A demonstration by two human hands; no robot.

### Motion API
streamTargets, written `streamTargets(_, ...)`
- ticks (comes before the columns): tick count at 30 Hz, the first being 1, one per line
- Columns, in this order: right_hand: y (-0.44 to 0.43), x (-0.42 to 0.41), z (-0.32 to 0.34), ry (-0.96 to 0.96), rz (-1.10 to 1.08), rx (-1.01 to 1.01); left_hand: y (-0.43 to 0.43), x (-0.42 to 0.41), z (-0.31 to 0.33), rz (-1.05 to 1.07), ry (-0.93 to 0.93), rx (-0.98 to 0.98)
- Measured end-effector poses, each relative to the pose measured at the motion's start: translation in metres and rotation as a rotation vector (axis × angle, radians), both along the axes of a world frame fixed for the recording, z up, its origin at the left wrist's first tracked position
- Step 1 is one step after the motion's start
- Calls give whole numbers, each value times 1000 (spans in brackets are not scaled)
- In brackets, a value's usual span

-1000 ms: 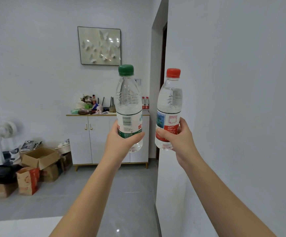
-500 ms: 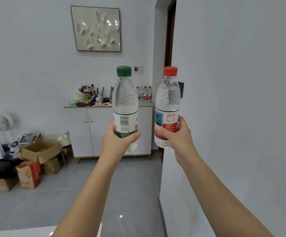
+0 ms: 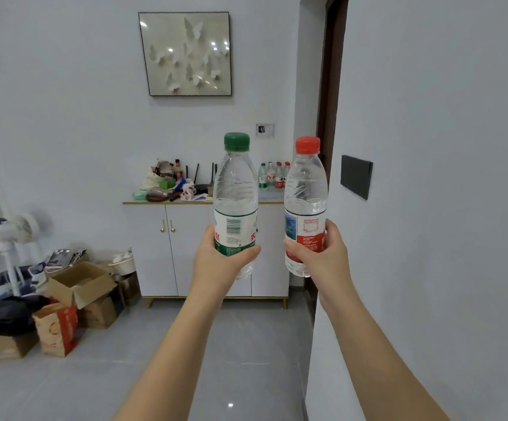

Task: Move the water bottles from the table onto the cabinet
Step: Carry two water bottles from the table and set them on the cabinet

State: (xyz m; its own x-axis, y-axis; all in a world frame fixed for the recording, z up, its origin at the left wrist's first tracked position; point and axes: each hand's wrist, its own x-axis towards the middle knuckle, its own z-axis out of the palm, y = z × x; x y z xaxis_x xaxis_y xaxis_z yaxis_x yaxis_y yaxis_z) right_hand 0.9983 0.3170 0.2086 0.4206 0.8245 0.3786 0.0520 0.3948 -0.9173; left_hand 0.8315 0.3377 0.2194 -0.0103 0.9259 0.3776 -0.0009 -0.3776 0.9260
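My left hand (image 3: 216, 262) grips a clear water bottle with a green cap (image 3: 236, 196) around its lower label, held upright in front of me. My right hand (image 3: 327, 259) grips a second upright bottle with a red cap (image 3: 306, 196). Both are raised at arm's length. Straight ahead stands the white cabinet (image 3: 186, 247) with a thin wooden top. Several small water bottles (image 3: 272, 175) stand on its right end, partly hidden behind the two I hold.
Clutter (image 3: 170, 185) covers the cabinet top's left half. Cardboard boxes (image 3: 79, 287), a paper bag (image 3: 56, 328) and a white fan (image 3: 15, 235) crowd the floor at left. A white wall corner (image 3: 429, 208) with a dark panel (image 3: 356, 179) rises close on my right. Grey floor (image 3: 246, 360) leads ahead.
The cabinet looks larger and nearer than before. The white table edge at the bottom left has dropped out of view. Both hands still hold their bottles the same way.
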Motion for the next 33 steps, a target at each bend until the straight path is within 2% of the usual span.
streamTargets(12,137,26,-7,28,-24,-24,132,26,-16,38,-20,-42)
streamTargets(24,326,35,2,50,-92,21,348,51,-4,-38,-94,-22)
streamTargets(33,440,58,-4,57,-182,7,474,81,-15,-102,-90,-54)
